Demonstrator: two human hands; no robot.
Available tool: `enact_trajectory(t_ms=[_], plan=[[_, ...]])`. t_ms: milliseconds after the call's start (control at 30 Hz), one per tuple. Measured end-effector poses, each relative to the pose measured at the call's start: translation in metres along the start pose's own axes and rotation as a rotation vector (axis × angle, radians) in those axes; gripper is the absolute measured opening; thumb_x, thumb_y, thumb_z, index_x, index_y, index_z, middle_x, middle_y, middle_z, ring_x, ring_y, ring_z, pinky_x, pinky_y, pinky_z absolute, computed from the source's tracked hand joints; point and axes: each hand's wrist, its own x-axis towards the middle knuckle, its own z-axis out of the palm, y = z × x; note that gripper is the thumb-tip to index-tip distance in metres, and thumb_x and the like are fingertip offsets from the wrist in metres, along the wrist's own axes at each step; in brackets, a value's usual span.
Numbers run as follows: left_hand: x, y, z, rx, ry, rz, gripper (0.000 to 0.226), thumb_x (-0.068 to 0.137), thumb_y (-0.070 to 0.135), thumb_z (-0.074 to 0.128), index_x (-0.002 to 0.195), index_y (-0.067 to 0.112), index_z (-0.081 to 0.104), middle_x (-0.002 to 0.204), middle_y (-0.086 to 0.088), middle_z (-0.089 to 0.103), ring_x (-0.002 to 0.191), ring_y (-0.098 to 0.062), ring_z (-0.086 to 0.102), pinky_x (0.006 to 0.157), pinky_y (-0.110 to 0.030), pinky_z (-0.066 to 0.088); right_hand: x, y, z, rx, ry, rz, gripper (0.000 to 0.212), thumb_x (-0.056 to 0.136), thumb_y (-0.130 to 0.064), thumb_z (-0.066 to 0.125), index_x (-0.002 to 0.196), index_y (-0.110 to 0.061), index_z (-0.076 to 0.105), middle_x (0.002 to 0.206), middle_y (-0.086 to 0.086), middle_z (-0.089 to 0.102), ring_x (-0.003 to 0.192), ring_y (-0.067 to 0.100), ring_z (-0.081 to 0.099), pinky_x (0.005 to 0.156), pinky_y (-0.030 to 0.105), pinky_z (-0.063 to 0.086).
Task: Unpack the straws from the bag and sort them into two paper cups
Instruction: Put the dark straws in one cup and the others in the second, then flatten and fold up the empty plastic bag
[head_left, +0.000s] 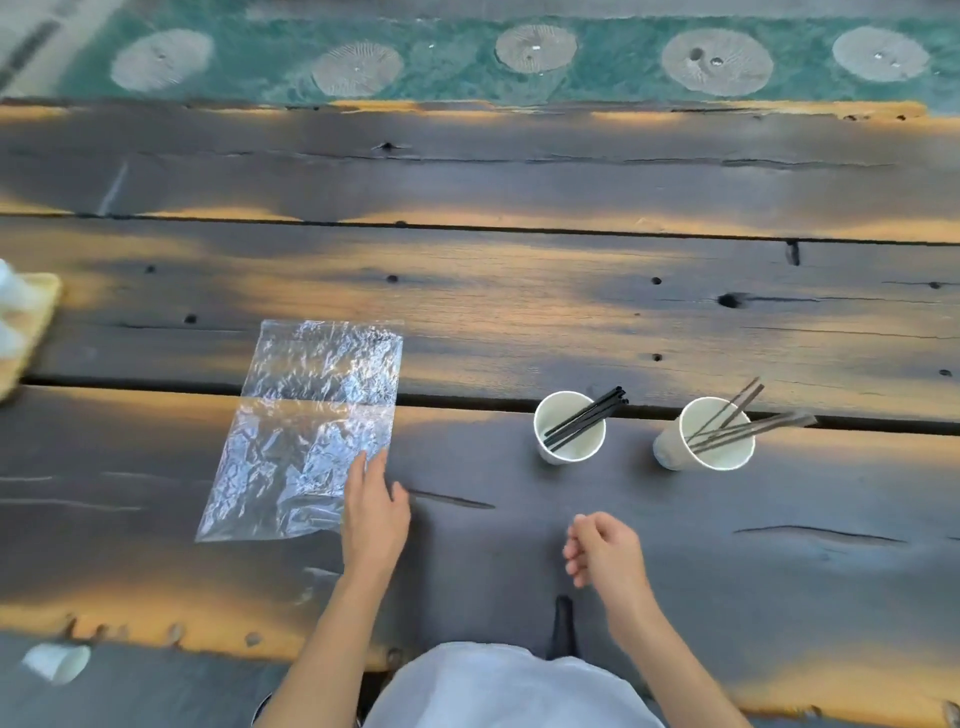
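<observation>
A clear plastic bag lies flat and crinkled on the dark wooden table, with no straws visible inside. My left hand rests flat at the bag's near right corner, fingers spread, touching its edge. My right hand hovers over the table nearer me, fingers loosely curled, holding nothing. Two white paper cups stand to the right. The left cup holds several black straws leaning right. The right cup holds several thinner brownish-grey straws fanned out to the right.
A pale wooden tray with white objects sits at the table's left edge. A white paper cup lies on the ground below the near left edge. Gaps run between the table planks. A green patterned strip lies beyond the far edge.
</observation>
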Motion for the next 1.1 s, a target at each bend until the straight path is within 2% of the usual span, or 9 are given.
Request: enact_trajectory(t_ms=[100, 267, 400, 533, 667, 733, 867, 967, 1100], plan=[[0.01, -0.048, -0.038, -0.099, 0.179, -0.124, 0.044, 0.098, 0.004, 0.052, 0.142, 0.002, 0.049, 0.143, -0.019, 0.046, 0.12, -0.037, 0.053, 0.101, -0.049, 0.043, -0.001, 0.005, 0.041, -0.123, -0.224, 0.097, 0.014, 0.096, -0.009, 0.051, 0.087, -0.006, 0.061, 0.069, 0.005, 0.064, 0.05, 0.016, 0.057, 0.047, 0.024, 0.043], [0.024, -0.133, -0.092, -0.338, 0.416, -0.607, 0.041, 0.094, 0.005, 0.056, 0.135, 0.003, 0.053, 0.131, -0.023, 0.058, 0.121, -0.041, 0.055, 0.1, -0.05, 0.044, 0.009, 0.005, 0.115, -0.142, -0.332, 0.241, 0.013, 0.099, -0.013, 0.05, 0.104, -0.009, 0.061, 0.092, 0.007, 0.068, 0.066, 0.02, 0.064, 0.057, 0.025, 0.047], [0.027, -0.171, -0.105, -0.342, 0.314, -0.641, 0.045, 0.098, 0.009, 0.053, 0.143, 0.006, 0.045, 0.139, -0.02, 0.054, 0.127, -0.037, 0.051, 0.103, -0.048, 0.042, 0.017, 0.002, 0.172, -0.156, -0.341, 0.315, 0.016, 0.1, -0.017, 0.049, 0.11, -0.01, 0.06, 0.104, 0.007, 0.069, 0.077, 0.022, 0.067, 0.065, 0.028, 0.051], [0.041, -0.193, -0.114, -0.386, 0.263, -0.614, 0.048, 0.1, 0.013, 0.053, 0.147, 0.01, 0.041, 0.139, -0.014, 0.056, 0.124, -0.032, 0.053, 0.103, -0.047, 0.042, 0.02, -0.002, 0.217, -0.2, -0.311, 0.319, 0.012, 0.098, -0.012, 0.049, 0.104, -0.011, 0.059, 0.1, 0.007, 0.065, 0.074, 0.021, 0.064, 0.06, 0.026, 0.05], [0.058, -0.207, -0.12, -0.452, 0.194, -0.6, 0.046, 0.101, 0.016, 0.052, 0.146, 0.011, 0.043, 0.11, -0.004, 0.066, 0.106, -0.028, 0.061, 0.098, -0.045, 0.048, 0.02, -0.002, 0.245, -0.247, -0.284, 0.323, 0.009, 0.095, -0.007, 0.05, 0.095, -0.011, 0.059, 0.094, 0.01, 0.064, 0.074, 0.023, 0.065, 0.059, 0.027, 0.051], [0.067, -0.212, -0.12, -0.562, 0.167, -0.638, 0.038, 0.1, 0.013, 0.054, 0.138, 0.007, 0.051, 0.092, -0.003, 0.067, 0.094, -0.029, 0.066, 0.091, -0.048, 0.054, 0.02, -0.001, 0.254, -0.28, -0.265, 0.331, 0.01, 0.091, -0.003, 0.052, 0.089, -0.009, 0.06, 0.088, 0.012, 0.065, 0.071, 0.024, 0.063, 0.058, 0.027, 0.05], [0.076, -0.22, -0.117, -0.768, 0.13, -0.714, 0.013, 0.097, 0.01, 0.057, 0.104, 0.001, 0.065, 0.084, -0.013, 0.07, 0.071, -0.02, 0.068, 0.063, -0.028, 0.056, 0.021, 0.001, 0.266, -0.318, -0.243, 0.331, 0.016, 0.093, -0.002, 0.055, 0.078, -0.007, 0.061, 0.074, 0.012, 0.059, 0.055, 0.019, 0.049, 0.048, 0.023, 0.038], [0.076, -0.219, -0.112, -0.897, 0.114, -0.77, 0.016, 0.099, 0.012, 0.058, 0.087, 0.003, 0.064, 0.082, -0.016, 0.073, 0.068, -0.021, 0.07, 0.064, -0.03, 0.056, 0.022, 0.002, 0.263, -0.335, -0.224, 0.307, 0.016, 0.094, -0.009, 0.061, 0.078, -0.009, 0.06, 0.067, 0.008, 0.055, 0.052, 0.014, 0.046, 0.049, 0.023, 0.041], [0.078, -0.208, -0.107, -0.93, 0.045, -0.775, 0.019, 0.099, 0.011, 0.059, 0.085, 0.0, 0.064, 0.081, -0.018, 0.073, 0.071, -0.025, 0.071, 0.065, -0.031, 0.057, 0.026, 0.002, 0.249, -0.317, -0.153, 0.232, 0.026, 0.098, -0.013, 0.057, 0.072, -0.011, 0.056, 0.068, 0.007, 0.053, 0.061, 0.016, 0.048, 0.055, 0.024, 0.047]])
